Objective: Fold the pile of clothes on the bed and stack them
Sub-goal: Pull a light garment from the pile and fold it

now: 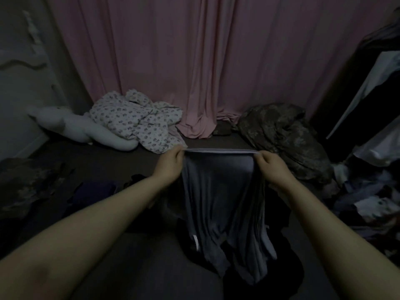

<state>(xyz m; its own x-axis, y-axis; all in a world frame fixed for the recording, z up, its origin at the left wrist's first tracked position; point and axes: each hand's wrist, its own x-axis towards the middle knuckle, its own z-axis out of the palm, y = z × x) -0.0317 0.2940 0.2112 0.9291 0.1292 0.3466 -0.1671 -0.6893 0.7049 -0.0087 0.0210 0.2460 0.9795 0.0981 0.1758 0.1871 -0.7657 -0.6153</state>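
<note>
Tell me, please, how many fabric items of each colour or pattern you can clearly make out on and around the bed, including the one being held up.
Grey-blue garment, held up by left hand and right hand: 1
White floral bedding: 1
Dark camouflage-patterned bundle: 1
White plush toy: 1
Pink curtain: 1
Total: 5
The dim heaps at the sides cannot be counted.
</note>
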